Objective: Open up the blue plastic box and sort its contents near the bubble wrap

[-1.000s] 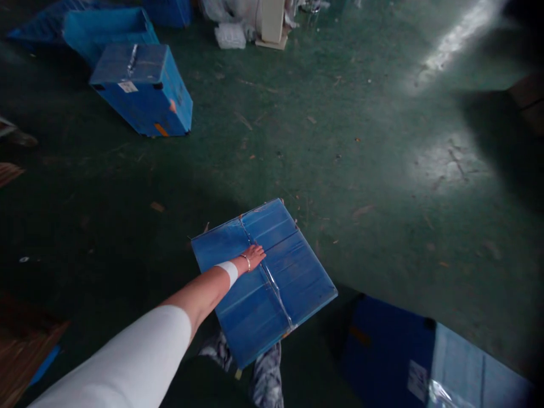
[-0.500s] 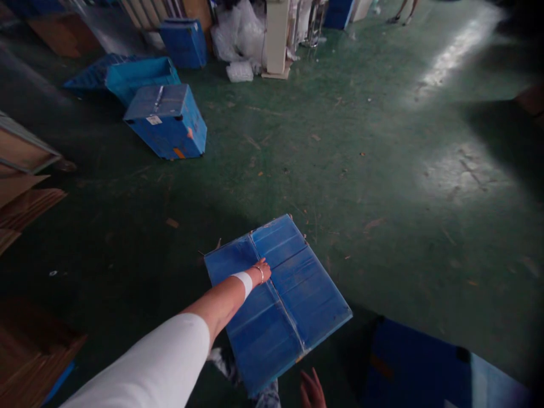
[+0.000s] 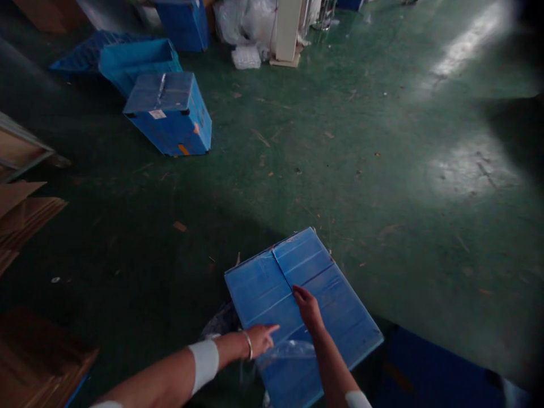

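The right hand (image 3: 308, 309) had come in beside the left hand (image 3: 260, 340) since the earlier frame; both were open and gripping nothing, the right's fingers resting on the flattened blue box (image 3: 263, 289), the left's just above loose clear plastic film (image 3: 287, 351) at its near end; the box lay on the green painted floor (image 3: 340, 170), its far and right edges free, with open room beyond; a tipped blue crate (image 3: 170, 113) stood well off to the far left.
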`<act>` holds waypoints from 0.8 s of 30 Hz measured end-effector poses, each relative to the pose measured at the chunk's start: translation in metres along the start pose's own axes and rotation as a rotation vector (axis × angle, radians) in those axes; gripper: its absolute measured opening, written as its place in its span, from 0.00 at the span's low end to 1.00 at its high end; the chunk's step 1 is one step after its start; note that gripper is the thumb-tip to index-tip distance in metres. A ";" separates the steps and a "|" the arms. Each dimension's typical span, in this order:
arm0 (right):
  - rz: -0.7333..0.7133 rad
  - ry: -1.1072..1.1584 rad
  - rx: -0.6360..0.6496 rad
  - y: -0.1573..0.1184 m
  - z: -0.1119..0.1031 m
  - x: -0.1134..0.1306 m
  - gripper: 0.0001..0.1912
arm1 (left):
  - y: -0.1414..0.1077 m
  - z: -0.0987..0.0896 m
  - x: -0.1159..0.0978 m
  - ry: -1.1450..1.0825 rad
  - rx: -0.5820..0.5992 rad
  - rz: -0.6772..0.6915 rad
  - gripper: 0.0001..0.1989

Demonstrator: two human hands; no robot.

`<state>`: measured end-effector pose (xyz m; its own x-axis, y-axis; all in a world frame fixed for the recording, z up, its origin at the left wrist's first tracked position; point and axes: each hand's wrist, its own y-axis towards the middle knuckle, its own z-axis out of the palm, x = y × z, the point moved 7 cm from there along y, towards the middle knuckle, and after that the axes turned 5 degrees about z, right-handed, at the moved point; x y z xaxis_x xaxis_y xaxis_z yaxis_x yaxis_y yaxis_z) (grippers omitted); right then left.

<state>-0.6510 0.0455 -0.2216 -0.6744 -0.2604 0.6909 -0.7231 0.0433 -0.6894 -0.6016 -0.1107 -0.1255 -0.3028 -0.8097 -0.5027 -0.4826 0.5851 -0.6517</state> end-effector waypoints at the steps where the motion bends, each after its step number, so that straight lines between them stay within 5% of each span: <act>1: 0.019 -0.045 -0.001 0.013 0.015 0.011 0.19 | -0.011 -0.027 0.041 -0.069 -0.027 -0.105 0.16; 7: 0.280 -0.335 -0.120 0.057 0.068 0.028 0.19 | -0.099 -0.216 0.306 -0.294 -0.263 -0.633 0.24; 10: 0.356 -0.399 -0.180 0.067 0.074 0.028 0.20 | -0.134 -0.274 0.378 -0.238 -0.315 -0.787 0.23; 12: 0.374 -0.415 -0.200 0.072 0.071 0.030 0.19 | -0.132 -0.281 0.390 -0.209 -0.310 -0.794 0.21; 14: 0.372 -0.411 -0.203 0.073 0.064 0.034 0.18 | -0.106 -0.267 0.374 -0.201 -0.290 -0.706 0.18; 16: 0.338 -0.391 -0.206 0.065 0.056 0.041 0.18 | -0.064 -0.245 0.332 -0.201 -0.282 -0.544 0.17; 19: 0.239 -0.343 -0.216 0.029 0.045 0.057 0.19 | -0.003 -0.220 0.237 -0.203 -0.311 -0.223 0.19; 20: 0.206 -0.325 -0.223 0.012 0.043 0.063 0.18 | 0.011 -0.218 0.196 -0.180 -0.349 0.008 0.19; 22: 0.152 -0.293 -0.251 -0.025 0.042 0.075 0.18 | 0.024 -0.211 0.128 -0.130 -0.342 0.313 0.19; 24: 0.117 -0.267 -0.297 -0.061 0.045 0.087 0.17 | 0.021 -0.200 0.087 -0.062 -0.266 0.468 0.19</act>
<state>-0.6586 -0.0236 -0.1291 -0.7206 -0.4765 0.5037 -0.6816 0.3538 -0.6405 -0.8021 -0.1779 -0.0692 -0.4901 -0.4566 -0.7425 -0.5017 0.8444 -0.1881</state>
